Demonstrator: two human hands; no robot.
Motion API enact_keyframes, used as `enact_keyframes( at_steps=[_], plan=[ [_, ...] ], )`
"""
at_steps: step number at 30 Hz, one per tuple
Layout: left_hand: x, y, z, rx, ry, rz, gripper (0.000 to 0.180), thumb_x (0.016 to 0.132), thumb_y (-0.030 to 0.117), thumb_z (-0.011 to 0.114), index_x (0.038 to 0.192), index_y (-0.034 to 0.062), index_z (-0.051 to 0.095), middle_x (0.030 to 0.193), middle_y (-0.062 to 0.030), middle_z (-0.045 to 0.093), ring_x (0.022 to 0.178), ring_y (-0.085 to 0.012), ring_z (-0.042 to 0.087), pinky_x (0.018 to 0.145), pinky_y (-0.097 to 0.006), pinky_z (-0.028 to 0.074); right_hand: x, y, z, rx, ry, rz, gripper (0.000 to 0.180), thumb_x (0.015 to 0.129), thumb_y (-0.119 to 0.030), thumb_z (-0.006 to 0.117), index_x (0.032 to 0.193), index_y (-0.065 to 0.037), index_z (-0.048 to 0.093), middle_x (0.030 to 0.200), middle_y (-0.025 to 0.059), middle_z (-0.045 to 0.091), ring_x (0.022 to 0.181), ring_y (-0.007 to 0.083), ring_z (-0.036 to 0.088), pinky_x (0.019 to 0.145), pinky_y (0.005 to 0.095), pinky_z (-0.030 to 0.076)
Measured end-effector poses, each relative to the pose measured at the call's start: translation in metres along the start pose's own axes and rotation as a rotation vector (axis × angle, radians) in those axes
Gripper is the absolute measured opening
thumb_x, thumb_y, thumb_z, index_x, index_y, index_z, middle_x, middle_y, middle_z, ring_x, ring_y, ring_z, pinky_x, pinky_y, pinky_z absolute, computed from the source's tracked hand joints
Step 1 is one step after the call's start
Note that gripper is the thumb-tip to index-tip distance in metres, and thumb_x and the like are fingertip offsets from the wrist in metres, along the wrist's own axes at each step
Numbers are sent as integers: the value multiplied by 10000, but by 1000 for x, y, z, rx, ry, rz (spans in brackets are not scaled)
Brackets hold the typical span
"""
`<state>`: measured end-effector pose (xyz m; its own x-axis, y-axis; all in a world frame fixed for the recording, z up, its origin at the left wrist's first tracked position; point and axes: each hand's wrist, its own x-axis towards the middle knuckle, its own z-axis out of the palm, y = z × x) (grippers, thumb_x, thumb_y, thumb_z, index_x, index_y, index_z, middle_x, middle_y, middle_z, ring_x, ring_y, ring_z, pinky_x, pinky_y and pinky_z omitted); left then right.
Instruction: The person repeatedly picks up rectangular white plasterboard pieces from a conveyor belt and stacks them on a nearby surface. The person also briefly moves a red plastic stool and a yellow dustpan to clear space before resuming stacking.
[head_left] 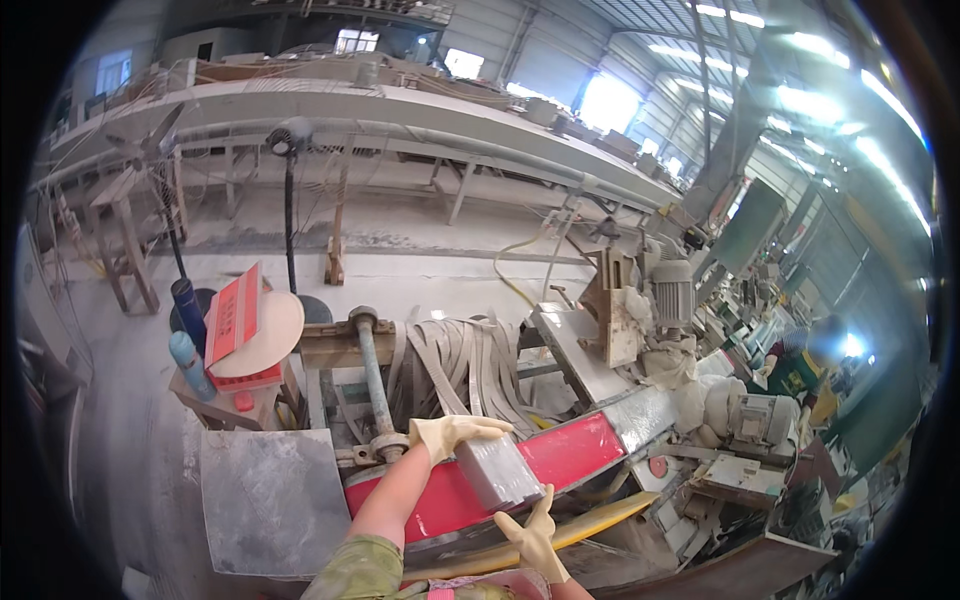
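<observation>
apparently squaring up a stack of grey slabs on the red-topped machine bed.
gloved left hand lies along the stack's far end, fingers extended, not clenched; gloved right hand is at the near end, fingers spread, gripping nothing, contact unclear. looks like a positioning step; next move probably calls for even pressure from both ends so the stack doesn't skew.

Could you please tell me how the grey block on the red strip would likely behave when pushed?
The grey block looks stiff, as its edges run straight. With flat sides, it seems more apt to slide along the red strip than roll. Its ridged near end suggests stacked pieces, which might shift apart.
</observation>
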<state>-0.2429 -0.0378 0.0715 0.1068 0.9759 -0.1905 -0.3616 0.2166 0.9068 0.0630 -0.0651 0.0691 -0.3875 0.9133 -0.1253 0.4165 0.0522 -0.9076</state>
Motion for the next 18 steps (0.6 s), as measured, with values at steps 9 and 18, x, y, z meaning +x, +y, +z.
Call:
enact_keyframes(
  at_steps=[9, 18],
  plan=[
    [17, -31, -1, -83, -22, 106, 595, 989, 292, 762, 1509, 29, 644, 1385, -79, 714, 1293, -169, 617, 1136, -296, 412, 21, -10, 51, -99, 211, 59, 1467, 780, -319, 997, 1743, 45, -47, 1520, 167, 633, 1350, 221, 637, 1175, 327, 461],
    [-12, -73, 20, 313, 482, 274, 653, 1035, 397, 660, 1514, -42, 590, 1386, -199, 708, 1298, -277, 665, 1108, -392, 499, 107, 40, -25, -267, -263, -137, 1490, 638, -437, 1081, 1759, -98, 160, 1509, 191, 656, 1394, 307, 650, 1187, 380, 490]
  ],
)
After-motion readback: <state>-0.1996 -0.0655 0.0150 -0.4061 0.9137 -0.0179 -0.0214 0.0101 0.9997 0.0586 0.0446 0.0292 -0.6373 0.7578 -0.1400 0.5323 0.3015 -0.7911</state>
